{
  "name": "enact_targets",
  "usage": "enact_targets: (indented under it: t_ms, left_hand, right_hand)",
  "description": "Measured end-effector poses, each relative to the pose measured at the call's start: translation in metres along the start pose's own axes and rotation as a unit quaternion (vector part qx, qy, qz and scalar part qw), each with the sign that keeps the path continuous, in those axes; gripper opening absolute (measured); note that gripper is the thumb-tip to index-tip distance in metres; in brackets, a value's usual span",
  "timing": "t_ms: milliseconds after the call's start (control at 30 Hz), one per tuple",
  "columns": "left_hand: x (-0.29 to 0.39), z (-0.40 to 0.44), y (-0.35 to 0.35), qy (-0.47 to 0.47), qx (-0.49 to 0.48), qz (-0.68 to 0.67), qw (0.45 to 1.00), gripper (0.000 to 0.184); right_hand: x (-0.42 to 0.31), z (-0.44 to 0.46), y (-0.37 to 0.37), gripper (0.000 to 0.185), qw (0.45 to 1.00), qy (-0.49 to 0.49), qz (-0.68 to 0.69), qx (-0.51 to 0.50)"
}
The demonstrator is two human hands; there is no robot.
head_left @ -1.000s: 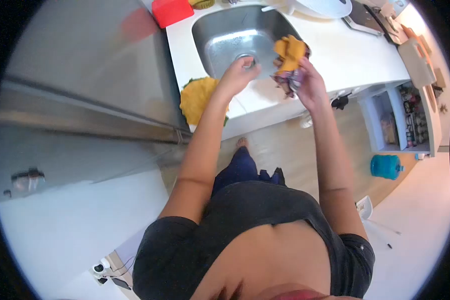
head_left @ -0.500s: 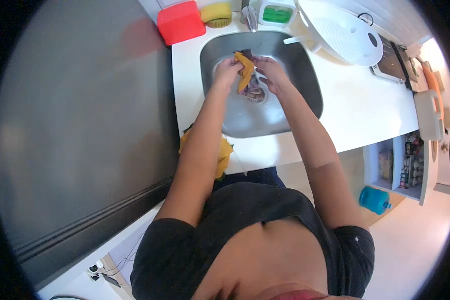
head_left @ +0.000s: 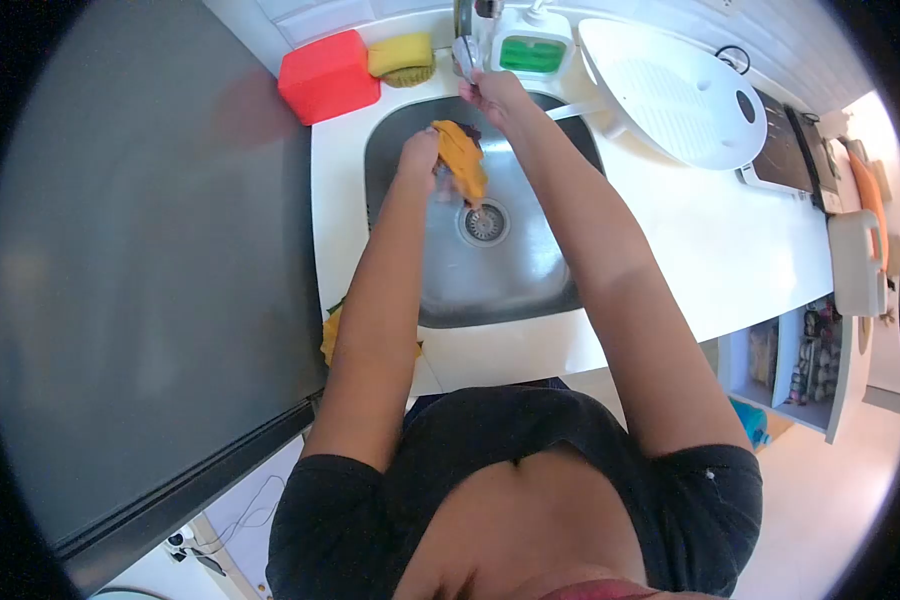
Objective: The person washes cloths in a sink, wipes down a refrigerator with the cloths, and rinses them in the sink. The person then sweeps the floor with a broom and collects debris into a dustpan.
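Note:
My left hand (head_left: 419, 157) is closed on a yellow-orange cloth (head_left: 460, 162) with a dark part at its top, which hangs over the left side of the steel sink (head_left: 510, 275). The cloth's lower end is just above the drain (head_left: 485, 222). At the sink's back edge my right hand (head_left: 503, 98) has its fingers closed at the lower end of the faucet (head_left: 466, 58). How the fingertips wrap it is partly hidden. A second yellow cloth (head_left: 332, 338) lies on the counter's front left, partly covered by my left forearm.
Behind the sink stand a red box (head_left: 332, 77), a yellow sponge (head_left: 401, 55), a brush (head_left: 410, 76) and a dispenser with green liquid (head_left: 532, 54). A white drying rack (head_left: 670, 95) is on the right. An open drawer (head_left: 790, 370) juts out below the counter.
My right hand has left the cloth and moved up to the faucet. The left hand keeps the cloth, now off the drain. The camera view has shifted, showing more of the faucet.

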State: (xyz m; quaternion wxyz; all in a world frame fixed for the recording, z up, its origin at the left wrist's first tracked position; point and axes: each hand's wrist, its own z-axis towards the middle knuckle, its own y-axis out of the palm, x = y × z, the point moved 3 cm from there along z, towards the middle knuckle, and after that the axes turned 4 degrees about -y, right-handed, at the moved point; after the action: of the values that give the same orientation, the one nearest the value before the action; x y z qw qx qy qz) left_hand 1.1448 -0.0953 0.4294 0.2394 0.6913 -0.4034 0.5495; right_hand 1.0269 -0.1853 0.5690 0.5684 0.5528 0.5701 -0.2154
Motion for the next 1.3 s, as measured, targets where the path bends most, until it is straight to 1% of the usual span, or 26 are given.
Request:
enact_targets:
  t_ms: [67,100,133,200,267,333,367,433,467,533,600,667,733,800,867,933,967,1000,1033,1067,1100,1133,1167,1233,1267,1300]
  left_hand:
    - [0.005,-0.004,0.012,0.016,-0.011,0.048,0.999,0.033]
    - [0.033,-0.030,0.021,-0.099,-0.011,-0.103,0.990,0.032]
    - [0.053,-0.048,0.027,-0.211,-0.010,-0.248,0.945,0.031]
    - [0.059,-0.050,0.036,-0.214,-0.035,-0.291,0.932,0.030]
    - [0.056,-0.047,0.041,-0.218,-0.060,-0.333,0.916,0.028]
    - [0.045,-0.035,0.041,-0.197,-0.177,-0.273,0.925,0.026]
    - [0.043,-0.034,0.042,-0.200,-0.180,-0.272,0.924,0.026]
    - [0.047,-0.036,0.040,-0.150,-0.130,-0.187,0.962,0.030]
    - [0.049,-0.037,0.039,-0.152,-0.132,-0.186,0.962,0.030]
    - [0.045,-0.028,0.037,-0.138,-0.140,-0.141,0.970,0.047]
    - [0.040,-0.023,0.035,-0.121,-0.151,-0.150,0.970,0.048]
    - [0.038,-0.021,0.034,-0.105,-0.159,-0.160,0.969,0.050]
    - [0.043,-0.024,0.030,-0.106,-0.145,0.015,0.984,0.061]
    - [0.042,-0.024,0.026,-0.085,-0.154,0.043,0.983,0.061]
    - [0.032,-0.021,0.025,-0.070,-0.164,0.071,0.981,0.061]
    - [0.016,0.003,0.024,0.043,-0.115,0.141,0.982,0.048]
    - [0.010,0.000,0.025,0.037,-0.113,0.141,0.983,0.048]
    - [0.034,-0.021,0.032,0.102,-0.125,0.114,0.980,0.045]
    - [0.053,-0.039,0.035,0.168,-0.135,0.087,0.973,0.041]
    - [0.059,-0.044,0.031,0.164,-0.134,0.087,0.973,0.041]
    - [0.057,-0.049,0.030,0.072,-0.170,0.122,0.975,0.043]
    - [0.050,-0.052,0.029,-0.022,-0.205,0.156,0.966,0.045]
    - [0.050,-0.053,0.028,-0.025,-0.203,0.155,0.966,0.045]
    - [0.043,-0.050,0.026,-0.036,-0.205,0.253,0.945,0.048]
    - [0.040,-0.048,0.026,-0.039,-0.205,0.252,0.945,0.048]
    - [0.042,-0.047,0.024,-0.014,-0.165,0.313,0.935,0.048]
  right_hand:
    - [0.001,0.005,-0.001,0.012,1.000,0.010,-0.013,-0.002]
    - [0.000,0.005,0.000,0.012,1.000,0.009,-0.015,0.001]
    - [0.000,0.005,0.001,0.010,1.000,0.010,-0.021,-0.005]
    - [0.000,0.001,-0.003,0.008,0.999,0.015,-0.028,-0.006]
    - [-0.004,-0.003,-0.006,0.011,0.993,0.068,-0.084,-0.054]
    - [-0.007,-0.006,-0.010,0.014,0.978,0.118,-0.141,-0.103]
    - [-0.008,-0.008,-0.012,0.014,0.978,0.119,-0.141,-0.099]
    - [-0.007,-0.012,-0.012,0.013,0.947,0.132,-0.213,-0.200]
    - [-0.007,-0.011,-0.013,0.014,0.935,0.146,-0.250,-0.207]
    - [-0.008,-0.012,-0.011,0.015,0.916,0.139,-0.298,-0.230]
    - [-0.008,-0.013,-0.007,0.016,0.893,0.131,-0.346,-0.255]
    - [-0.009,-0.014,0.001,0.018,0.832,0.109,-0.442,-0.317]
    - [-0.017,-0.024,0.004,0.018,0.833,0.107,-0.455,-0.295]
    - [-0.023,-0.028,0.007,0.019,0.834,0.106,-0.468,-0.274]
    - [-0.023,-0.028,0.006,0.019,0.784,0.081,-0.532,-0.310]
    - [-0.024,-0.032,0.007,0.019,0.784,0.089,-0.531,-0.310]
    - [-0.024,-0.034,0.008,0.019,0.784,0.093,-0.531,-0.308]
    - [-0.024,-0.033,0.008,0.022,0.765,0.076,-0.548,-0.329]
    - [-0.018,-0.023,0.007,0.022,0.764,0.080,-0.547,-0.332]
    - [-0.010,-0.005,0.005,0.024,0.789,0.087,-0.508,-0.336]
    - [-0.002,0.008,0.003,0.025,0.811,0.095,-0.467,-0.340]
    - [0.001,0.014,-0.004,0.018,0.858,0.093,-0.397,-0.313]
    - [0.006,0.021,-0.009,0.018,0.857,0.096,-0.396,-0.315]
    - [0.006,0.013,-0.009,0.017,0.921,0.171,-0.186,-0.297]
    - [0.006,0.008,-0.014,0.016,0.933,0.165,-0.166,-0.274]
    - [0.000,-0.005,-0.011,0.016,0.932,0.168,-0.166,-0.274]
